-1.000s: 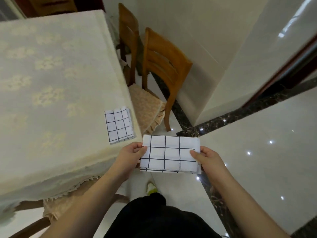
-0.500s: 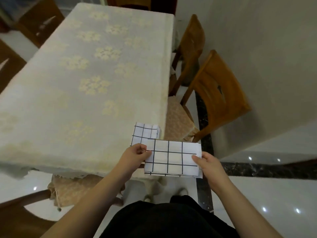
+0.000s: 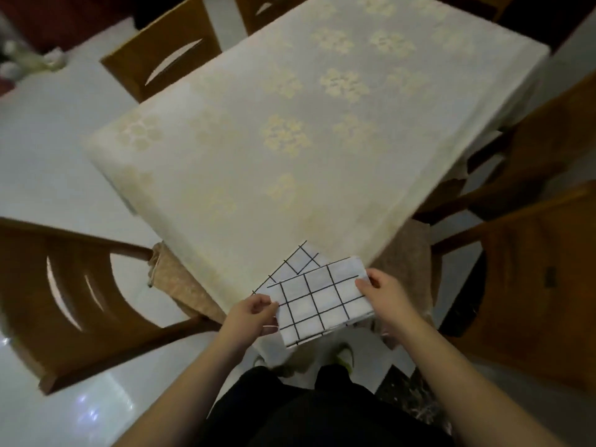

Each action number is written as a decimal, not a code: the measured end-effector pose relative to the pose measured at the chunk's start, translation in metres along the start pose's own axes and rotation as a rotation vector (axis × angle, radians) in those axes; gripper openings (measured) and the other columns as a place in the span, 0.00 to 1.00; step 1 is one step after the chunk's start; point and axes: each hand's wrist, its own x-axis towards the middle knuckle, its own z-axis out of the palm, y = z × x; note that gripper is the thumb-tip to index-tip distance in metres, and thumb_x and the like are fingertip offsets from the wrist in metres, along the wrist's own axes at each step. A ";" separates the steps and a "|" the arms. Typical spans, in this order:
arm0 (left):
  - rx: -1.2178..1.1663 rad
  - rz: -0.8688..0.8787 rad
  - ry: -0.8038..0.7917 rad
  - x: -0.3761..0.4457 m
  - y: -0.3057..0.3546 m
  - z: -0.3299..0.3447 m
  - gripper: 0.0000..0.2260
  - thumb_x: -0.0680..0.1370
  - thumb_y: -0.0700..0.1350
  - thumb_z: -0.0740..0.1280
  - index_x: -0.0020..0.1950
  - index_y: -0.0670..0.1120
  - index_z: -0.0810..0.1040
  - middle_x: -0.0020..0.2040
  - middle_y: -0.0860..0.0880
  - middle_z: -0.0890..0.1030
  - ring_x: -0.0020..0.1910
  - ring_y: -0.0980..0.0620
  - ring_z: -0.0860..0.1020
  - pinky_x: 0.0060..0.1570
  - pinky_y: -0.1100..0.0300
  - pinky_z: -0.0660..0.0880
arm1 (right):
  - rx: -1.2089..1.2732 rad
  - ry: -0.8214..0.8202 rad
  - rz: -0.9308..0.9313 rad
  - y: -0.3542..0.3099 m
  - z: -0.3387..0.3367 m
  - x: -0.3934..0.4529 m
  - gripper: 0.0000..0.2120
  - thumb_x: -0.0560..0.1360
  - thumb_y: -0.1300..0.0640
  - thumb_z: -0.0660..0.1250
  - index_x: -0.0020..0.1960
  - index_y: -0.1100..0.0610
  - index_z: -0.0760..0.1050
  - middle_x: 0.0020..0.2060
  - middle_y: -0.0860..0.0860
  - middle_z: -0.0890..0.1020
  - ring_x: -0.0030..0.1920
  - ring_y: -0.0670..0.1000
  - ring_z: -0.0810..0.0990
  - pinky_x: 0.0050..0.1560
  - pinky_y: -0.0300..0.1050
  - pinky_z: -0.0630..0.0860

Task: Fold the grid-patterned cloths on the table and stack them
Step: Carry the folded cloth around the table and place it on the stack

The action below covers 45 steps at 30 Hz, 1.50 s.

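A folded white cloth with black grid lines is held above the surface's near corner, left hand and right hand pinching its ends. It overlaps a second folded grid cloth lying there. Wooden chairs flank the corner.

One wide camera sits on my head, looking forward and steeply down over the near corner of the counter. My forearms and dark lap fill the bottom edge, close; chairs ring the frame.
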 end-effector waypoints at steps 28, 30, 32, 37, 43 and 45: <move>-0.077 -0.073 0.454 0.019 -0.032 0.014 0.11 0.78 0.46 0.69 0.49 0.38 0.76 0.33 0.42 0.81 0.23 0.57 0.76 0.26 0.64 0.76 | -0.558 -0.157 -0.237 -0.019 0.055 0.101 0.19 0.78 0.53 0.67 0.67 0.58 0.73 0.59 0.54 0.80 0.59 0.56 0.78 0.53 0.43 0.71; 0.066 -0.074 0.533 0.016 -0.032 0.014 0.13 0.78 0.52 0.69 0.47 0.42 0.75 0.35 0.44 0.81 0.29 0.52 0.77 0.30 0.59 0.75 | -0.564 -0.085 -0.271 -0.019 0.054 0.098 0.19 0.77 0.51 0.68 0.66 0.56 0.73 0.57 0.53 0.79 0.57 0.55 0.77 0.55 0.48 0.74; 0.284 -0.045 0.652 0.012 -0.033 0.014 0.14 0.78 0.57 0.64 0.44 0.47 0.71 0.35 0.48 0.78 0.33 0.50 0.77 0.33 0.56 0.73 | -0.622 0.069 -0.328 -0.018 0.053 0.093 0.20 0.77 0.48 0.67 0.66 0.54 0.71 0.57 0.53 0.77 0.57 0.55 0.75 0.58 0.55 0.73; 0.726 0.426 0.732 0.022 -0.041 0.030 0.16 0.79 0.51 0.60 0.61 0.44 0.76 0.57 0.44 0.79 0.57 0.44 0.77 0.57 0.49 0.73 | -0.731 0.107 -0.632 -0.017 0.066 0.079 0.20 0.79 0.51 0.59 0.68 0.57 0.70 0.64 0.55 0.76 0.64 0.57 0.72 0.65 0.56 0.69; 0.996 0.366 0.551 0.052 -0.055 0.058 0.27 0.83 0.53 0.47 0.78 0.41 0.58 0.79 0.43 0.58 0.79 0.45 0.55 0.76 0.47 0.49 | -0.955 -0.139 -0.902 -0.007 0.122 0.076 0.24 0.80 0.53 0.50 0.71 0.63 0.69 0.71 0.58 0.71 0.72 0.56 0.68 0.72 0.53 0.65; 1.026 0.286 0.510 0.054 -0.060 0.061 0.28 0.83 0.54 0.41 0.79 0.41 0.56 0.80 0.44 0.55 0.79 0.46 0.54 0.76 0.48 0.47 | -1.082 -0.176 -0.854 0.003 0.129 0.079 0.27 0.80 0.50 0.49 0.73 0.63 0.66 0.73 0.57 0.68 0.74 0.55 0.65 0.75 0.50 0.60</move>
